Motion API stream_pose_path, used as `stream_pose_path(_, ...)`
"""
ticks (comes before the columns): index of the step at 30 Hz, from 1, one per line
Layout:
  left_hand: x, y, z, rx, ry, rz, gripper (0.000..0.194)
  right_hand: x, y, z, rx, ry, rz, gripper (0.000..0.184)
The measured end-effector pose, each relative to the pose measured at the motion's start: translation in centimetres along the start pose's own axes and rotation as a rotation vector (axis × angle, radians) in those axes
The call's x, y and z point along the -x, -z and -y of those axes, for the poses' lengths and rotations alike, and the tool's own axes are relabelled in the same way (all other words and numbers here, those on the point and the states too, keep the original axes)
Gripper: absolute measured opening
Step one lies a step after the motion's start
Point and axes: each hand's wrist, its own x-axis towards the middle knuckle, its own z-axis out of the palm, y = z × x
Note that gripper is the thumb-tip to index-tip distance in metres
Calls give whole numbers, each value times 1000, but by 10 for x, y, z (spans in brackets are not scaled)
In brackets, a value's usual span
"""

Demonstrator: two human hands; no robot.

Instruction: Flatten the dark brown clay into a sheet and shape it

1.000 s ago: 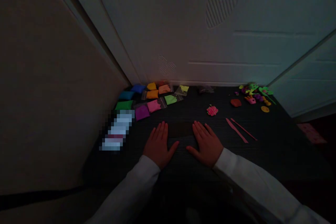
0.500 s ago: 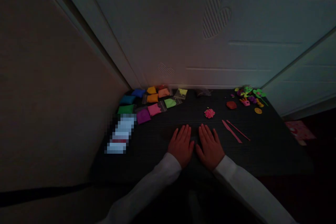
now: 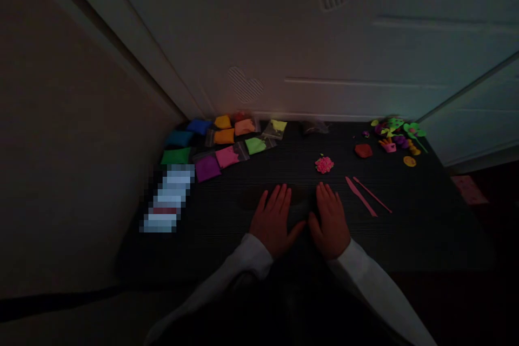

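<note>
Landmark: pink flower (image 3: 324,165), on the dark table (image 3: 259,254). Right hand (image 3: 330,224) lay palm down just on the near side of it, fingers straight, thumb out. Left hand (image 3: 271,224) was flat too, nearer side and left of the flower, thumb out toward the right one, not touching. Neither gripped anything visible; couldn't tell what was under the palms. Pink knife tool (image 3: 360,196) and thin pink stick (image 3: 372,194) sat right of the flower, nearer side; purple packet (image 3: 207,168) well left.

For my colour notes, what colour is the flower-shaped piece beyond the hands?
Pink; the head view shows the flower-shaped piece best.
</note>
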Motion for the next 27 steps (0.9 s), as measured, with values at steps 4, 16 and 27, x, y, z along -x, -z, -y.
stream_pose_path(4, -3, -4, -11, -29, 92, -8, 71, 1, 0, -3, -100, -41, -38, 59)
stream_pose_path(16, -6, -9, -18, -45, 130, 19, 76, -1, 6, -1, -293, -25, -26, 67)
stream_pose_path(27, -11, -8, -31, -58, 171, 38, 74, 2, 6, -3, -343, -43, -93, 67)
